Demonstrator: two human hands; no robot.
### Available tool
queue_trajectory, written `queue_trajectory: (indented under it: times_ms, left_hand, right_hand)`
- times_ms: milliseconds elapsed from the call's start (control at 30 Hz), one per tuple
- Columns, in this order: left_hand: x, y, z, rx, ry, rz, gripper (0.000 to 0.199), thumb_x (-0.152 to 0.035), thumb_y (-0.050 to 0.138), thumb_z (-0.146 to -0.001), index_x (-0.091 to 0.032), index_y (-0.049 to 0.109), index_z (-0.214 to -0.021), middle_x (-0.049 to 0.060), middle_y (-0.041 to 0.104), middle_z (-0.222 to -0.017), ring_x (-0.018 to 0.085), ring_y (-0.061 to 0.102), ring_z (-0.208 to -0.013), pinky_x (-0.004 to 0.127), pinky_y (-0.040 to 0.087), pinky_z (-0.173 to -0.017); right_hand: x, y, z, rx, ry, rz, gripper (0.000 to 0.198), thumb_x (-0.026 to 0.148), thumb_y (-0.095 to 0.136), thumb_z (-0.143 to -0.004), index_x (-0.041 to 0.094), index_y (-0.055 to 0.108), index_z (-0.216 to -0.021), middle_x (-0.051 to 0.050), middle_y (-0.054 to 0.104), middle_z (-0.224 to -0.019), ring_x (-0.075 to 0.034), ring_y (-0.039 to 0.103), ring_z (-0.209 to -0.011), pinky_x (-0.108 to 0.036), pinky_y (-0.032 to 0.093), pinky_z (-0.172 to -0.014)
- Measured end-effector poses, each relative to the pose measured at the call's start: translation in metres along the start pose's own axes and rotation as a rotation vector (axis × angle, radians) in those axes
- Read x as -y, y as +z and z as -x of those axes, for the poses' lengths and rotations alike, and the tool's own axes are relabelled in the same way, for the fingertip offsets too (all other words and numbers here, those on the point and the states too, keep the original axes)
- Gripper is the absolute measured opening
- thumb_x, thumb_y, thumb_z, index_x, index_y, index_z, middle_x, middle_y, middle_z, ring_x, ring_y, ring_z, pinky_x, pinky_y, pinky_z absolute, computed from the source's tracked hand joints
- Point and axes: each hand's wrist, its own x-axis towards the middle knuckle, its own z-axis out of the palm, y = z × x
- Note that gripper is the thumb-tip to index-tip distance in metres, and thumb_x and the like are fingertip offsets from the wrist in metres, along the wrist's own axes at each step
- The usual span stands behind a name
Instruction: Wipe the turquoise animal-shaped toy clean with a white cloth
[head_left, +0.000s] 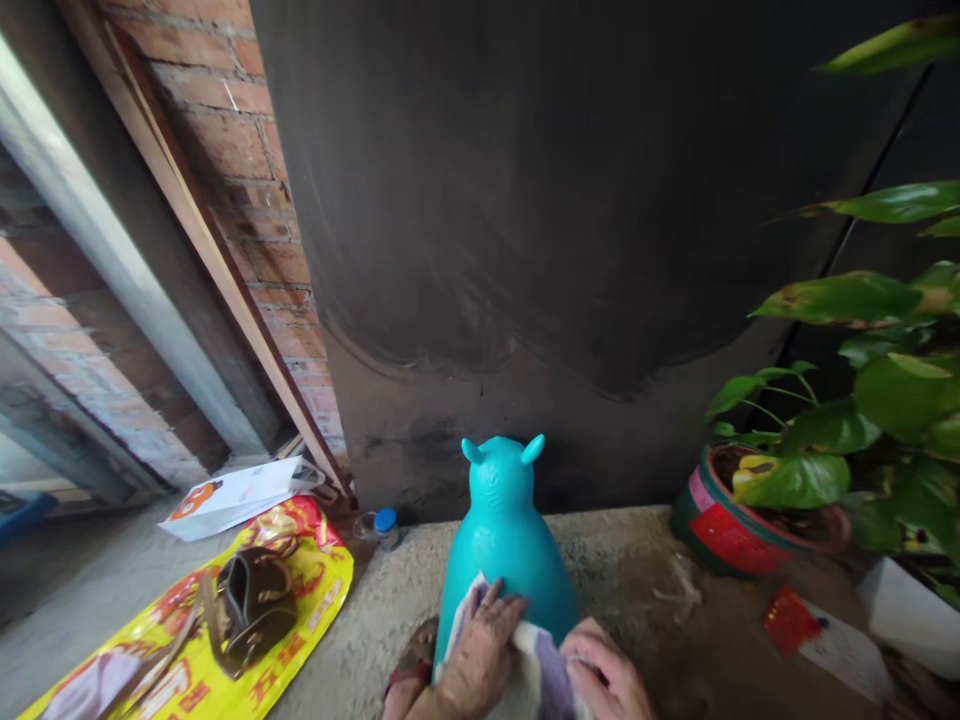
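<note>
Two hands, left hand [480, 655] and right hand [604, 672], one cloth [536, 670], one teal toy [504, 545].

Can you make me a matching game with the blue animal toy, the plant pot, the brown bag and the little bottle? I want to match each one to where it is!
Things:
1. turquoise animal toy
2. plant pot
3. brown bag
4. small bottle

Places:
A. lying on the yellow sack
B. far right, by the dark wall
C. under the left hand and a cloth
D. on the ground beside the brick wall

Pairs: 1-C, 2-B, 3-A, 4-D
</note>
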Motion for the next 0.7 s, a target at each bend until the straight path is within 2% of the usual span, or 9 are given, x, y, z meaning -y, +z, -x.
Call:
queue_trajectory:
  times_ms: [67,133,233,333,433,600,700]
  left_hand:
    - [0.002,0.002,0.006,-0.018,0.057,0.036,0.056,-0.014,0.045,-0.072,-0.041,0.058,-0.119,-0.005,0.064,-0.125,0.018,0.044,-0.133,0.051,0.003,-0.123]
    - [0.006,0.001,0.011,-0.028,0.042,0.0,0.041,-0.015,0.046,-0.072,-0.036,0.064,-0.103,-0.004,0.067,-0.11,0.015,0.055,-0.117,0.043,0.009,-0.123]
    - [0.012,-0.011,0.018,-0.029,-0.01,-0.087,0.034,-0.013,0.045,-0.07,-0.03,0.063,-0.094,-0.002,0.067,-0.104,0.015,0.058,-0.109,0.038,0.024,-0.118]
    - [0.014,-0.034,0.023,-0.065,-0.04,-0.151,0.032,-0.01,0.046,-0.063,-0.026,0.062,-0.085,-0.003,0.069,-0.093,0.015,0.06,-0.095,0.033,0.039,-0.1]
    - [0.007,-0.066,0.024,-0.129,-0.069,-0.189,0.031,-0.007,0.043,-0.059,-0.024,0.06,-0.079,-0.004,0.066,-0.081,0.014,0.059,-0.082,0.029,0.04,-0.082]
    - [-0.019,-0.126,0.016,-0.282,-0.074,-0.256,0.028,-0.007,0.039,-0.068,-0.022,0.054,-0.086,-0.001,0.06,-0.089,0.013,0.056,-0.088,0.026,0.037,-0.078]
    - [-0.029,-0.147,0.01,-0.322,-0.055,-0.306,0.028,-0.009,0.038,-0.074,-0.022,0.052,-0.094,0.001,0.057,-0.101,0.015,0.054,-0.096,0.028,0.037,-0.084]
  right_hand:
    - [0.015,-0.009,0.003,0.036,-0.045,-0.006,0.023,0.036,0.047,-0.086,0.025,0.066,-0.078,-0.003,0.062,-0.083,-0.017,0.061,-0.082,-0.023,0.047,-0.076]
    - [0.019,-0.016,0.005,0.05,-0.02,0.001,0.022,0.034,0.047,-0.085,0.024,0.065,-0.077,-0.002,0.061,-0.081,-0.016,0.06,-0.079,-0.022,0.046,-0.074]
    - [0.014,-0.021,0.004,0.017,0.008,0.004,0.022,0.038,0.049,-0.086,0.024,0.065,-0.079,-0.001,0.06,-0.081,-0.016,0.06,-0.079,-0.022,0.045,-0.072]
    - [0.018,-0.024,-0.006,-0.071,-0.004,-0.018,0.023,0.038,0.051,-0.085,0.024,0.064,-0.075,-0.001,0.059,-0.079,-0.016,0.06,-0.078,-0.022,0.045,-0.072]
    - [0.039,-0.03,-0.027,-0.136,-0.05,-0.003,0.023,0.036,0.05,-0.085,0.023,0.063,-0.071,-0.001,0.059,-0.077,-0.016,0.058,-0.077,-0.024,0.044,-0.071]
    - [0.091,-0.056,-0.072,-0.222,-0.165,0.084,0.026,0.04,0.047,-0.087,0.022,0.063,-0.077,-0.005,0.061,-0.086,-0.019,0.058,-0.084,-0.027,0.046,-0.074]
    - [0.105,-0.072,-0.086,-0.286,-0.252,0.145,0.025,0.039,0.046,-0.088,0.022,0.062,-0.079,-0.005,0.059,-0.088,-0.019,0.057,-0.085,-0.028,0.045,-0.075]
